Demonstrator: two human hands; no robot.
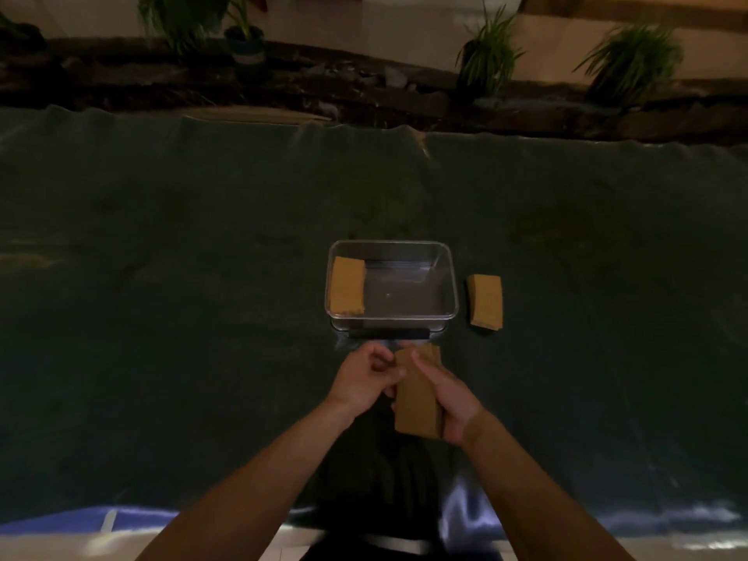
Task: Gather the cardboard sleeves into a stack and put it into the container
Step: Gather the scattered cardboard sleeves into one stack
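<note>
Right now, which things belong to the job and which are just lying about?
Job: held sleeves, left hand, right hand, container, sleeves inside, sleeves beside it.
Lying about: cloth, potted plants.

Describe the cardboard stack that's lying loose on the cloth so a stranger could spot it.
Find the clear container mid-cloth. Just right of it, outside its wall, lies the loose stack. Unlike the stack inside or the held stack, nothing encloses or touches it.
</note>
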